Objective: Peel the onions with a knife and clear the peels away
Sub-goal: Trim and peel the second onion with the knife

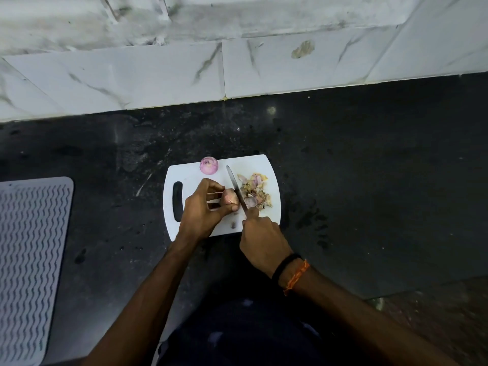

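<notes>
**Knife on the second onion, peels heaped at the right**

My forearms come up from the bottom edge, the right one wearing a black band [286, 265] and an orange thread [297, 277] at the wrist. Under everything runs the dark stone counter [369, 180], backed by white marbled wall tiles [132, 80]. A grey ribbed mat [29, 260] lies on the counter, well apart at my left.

The white cutting board [195, 175] sits in the middle, its handle slot towards my left. My left hand [203, 207] rests on it, fingers and thumb curled round an unpeeled onion [230, 197] and pinning it to the board. My right hand [261, 239] is closed round the handle of the knife [236, 190], forefinger reaching up along it; the blade points away from me and lies against the right side of the held onion.

A peeled onion [209, 165] sits at the board's far edge, near the knife tip. The peels [254, 190] lie in a loose heap on the right of the board, just beside the blade.
</notes>
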Available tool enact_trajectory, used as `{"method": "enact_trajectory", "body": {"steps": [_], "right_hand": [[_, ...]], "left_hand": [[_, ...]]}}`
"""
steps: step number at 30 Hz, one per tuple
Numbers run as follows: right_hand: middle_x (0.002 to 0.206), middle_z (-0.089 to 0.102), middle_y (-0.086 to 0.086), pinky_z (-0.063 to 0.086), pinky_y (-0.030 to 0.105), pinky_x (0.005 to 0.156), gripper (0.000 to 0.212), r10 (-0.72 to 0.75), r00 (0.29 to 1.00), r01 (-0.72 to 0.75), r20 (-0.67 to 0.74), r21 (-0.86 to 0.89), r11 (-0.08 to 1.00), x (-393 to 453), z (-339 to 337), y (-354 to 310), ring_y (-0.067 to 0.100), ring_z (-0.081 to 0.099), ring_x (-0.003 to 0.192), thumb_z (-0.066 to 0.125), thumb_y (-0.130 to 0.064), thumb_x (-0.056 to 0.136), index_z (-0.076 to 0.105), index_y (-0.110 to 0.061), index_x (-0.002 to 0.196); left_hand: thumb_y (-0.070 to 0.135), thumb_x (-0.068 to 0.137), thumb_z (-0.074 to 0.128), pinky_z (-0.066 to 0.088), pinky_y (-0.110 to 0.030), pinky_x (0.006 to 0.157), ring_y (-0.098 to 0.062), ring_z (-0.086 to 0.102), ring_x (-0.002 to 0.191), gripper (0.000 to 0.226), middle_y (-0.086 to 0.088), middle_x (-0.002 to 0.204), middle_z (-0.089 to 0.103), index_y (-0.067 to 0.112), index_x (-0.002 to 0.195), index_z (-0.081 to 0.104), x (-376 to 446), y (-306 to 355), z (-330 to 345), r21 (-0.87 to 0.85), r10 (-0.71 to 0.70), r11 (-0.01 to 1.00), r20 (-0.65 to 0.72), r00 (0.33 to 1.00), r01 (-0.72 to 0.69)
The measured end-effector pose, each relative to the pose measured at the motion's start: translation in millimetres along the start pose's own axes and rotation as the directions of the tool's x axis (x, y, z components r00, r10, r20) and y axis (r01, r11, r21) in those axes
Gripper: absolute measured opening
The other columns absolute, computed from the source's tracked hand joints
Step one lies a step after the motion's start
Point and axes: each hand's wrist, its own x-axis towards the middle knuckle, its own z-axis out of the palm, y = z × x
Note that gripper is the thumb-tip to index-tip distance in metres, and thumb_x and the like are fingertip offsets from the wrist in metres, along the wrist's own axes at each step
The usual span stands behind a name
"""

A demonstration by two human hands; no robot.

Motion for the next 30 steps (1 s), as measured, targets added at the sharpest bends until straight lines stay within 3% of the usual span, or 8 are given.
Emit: {"method": "enact_trajectory", "body": {"steps": [4, 8, 12, 16, 21, 24, 27, 30], "right_hand": [[0.111, 0.063, 0.018, 0.040, 0.033, 0.073, 0.040, -0.007, 0.999, 0.008, 0.034, -0.015, 1.000, 0.4, -3.2, 0.0, 0.032, 0.062, 0.097, 0.043, -0.013, 0.099, 0.038, 0.001, 0.136], [0.114, 0.063, 0.020, 0.044, 0.036, 0.077, 0.036, -0.004, 1.000, 0.004, 0.029, 0.008, 1.000, 2.9, -9.6, -2.9, 0.037, 0.062, 0.100, 0.045, -0.011, 0.097, 0.040, 0.000, 0.132], [0.118, 0.063, 0.021, 0.047, 0.039, 0.085, 0.047, -0.021, 0.999, 0.021, 0.027, -0.011, 1.000, 6.5, -17.5, -8.1, 0.038, 0.062, 0.105, 0.046, -0.008, 0.096, 0.035, 0.005, 0.139], [0.118, 0.062, 0.020, 0.047, 0.038, 0.086, 0.044, -0.033, 0.998, 0.035, 0.046, -0.036, 0.999, -2.1, -17.4, -8.3, 0.035, 0.062, 0.105, 0.047, -0.012, 0.098, 0.036, 0.002, 0.138], [0.127, 0.058, 0.023, 0.047, 0.038, 0.091, 0.042, -0.007, 1.000, 0.007, 0.025, 0.000, 1.000, 10.5, -23.1, -16.4, 0.038, 0.061, 0.111, 0.046, -0.012, 0.099, 0.038, 0.004, 0.136], [0.126, 0.058, 0.022, 0.046, 0.038, 0.092, 0.042, -0.009, 0.999, 0.010, 0.045, -0.018, 1.000, 2.8, -24.3, -19.5, 0.037, 0.060, 0.113, 0.047, -0.011, 0.098, 0.037, 0.003, 0.136], [0.125, 0.058, 0.021, 0.045, 0.038, 0.092, 0.046, -0.002, 0.997, 0.005, 0.077, -0.042, 0.999, -3.6, -23.3, -17.8, 0.036, 0.059, 0.113, 0.046, -0.010, 0.097, 0.033, 0.003, 0.139], [0.129, 0.055, 0.023, 0.046, 0.037, 0.093, 0.039, -0.001, 0.999, 0.000, 0.038, 0.008, 1.000, 11.1, -25.5, -19.2, 0.037, 0.059, 0.114, 0.051, -0.013, 0.098, 0.041, 0.003, 0.131]], "left_hand": [[0.024, 0.073, 0.090, 0.058, -0.024, 0.086, -0.001, 0.069, 0.096, 0.047, 0.012, 0.105, 0.073, 0.020, 0.115, 0.068, 5.9, -0.8, -2.2, 0.050, -0.002, 0.999, 0.099, 0.995, -0.003], [0.014, 0.071, 0.090, 0.060, -0.035, 0.085, -0.012, 0.071, 0.096, 0.038, 0.009, 0.100, 0.075, 0.021, 0.105, 0.074, -0.6, -3.6, 0.3, -0.035, 0.014, 0.999, 0.076, 0.997, -0.012], [0.011, 0.065, 0.093, 0.060, -0.043, 0.087, -0.015, 0.072, 0.098, 0.041, 0.003, 0.103, 0.076, 0.016, 0.102, 0.077, -2.4, -9.1, 4.5, -0.096, 0.023, 0.995, 0.027, 0.999, -0.020], [0.006, 0.066, 0.092, 0.060, -0.044, 0.087, -0.014, 0.071, 0.099, 0.039, 0.001, 0.105, 0.075, 0.012, 0.101, 0.076, 6.5, -12.2, 1.6, -0.072, 0.052, 0.996, -0.053, 0.997, -0.056], [0.018, 0.066, 0.090, 0.060, -0.047, 0.082, -0.019, 0.071, 0.099, 0.037, 0.000, 0.102, 0.073, 0.023, 0.098, 0.073, 10.6, -15.0, -0.4, 0.049, 0.185, 0.982, -0.024, 0.982, -0.184], [0.013, 0.067, 0.090, 0.060, -0.046, 0.080, -0.020, 0.070, 0.099, 0.032, -0.001, 0.101, 0.072, 0.017, 0.095, 0.075, 11.5, -16.4, 0.8, 0.087, 0.211, 0.975, -0.066, 0.975, -0.205], [0.012, 0.071, 0.088, 0.060, -0.042, 0.080, -0.015, 0.068, 0.097, 0.026, 0.001, 0.101, 0.072, 0.010, 0.094, 0.076, 12.9, -14.3, 1.6, 0.148, 0.270, 0.955, -0.074, 0.960, -0.257], [0.012, 0.070, 0.088, 0.059, -0.038, 0.080, -0.007, 0.066, 0.096, 0.024, 0.004, 0.098, 0.070, 0.009, 0.091, 0.077, 10.0, -8.3, 5.1, 0.182, 0.336, 0.929, -0.061, 0.940, -0.321]]}}
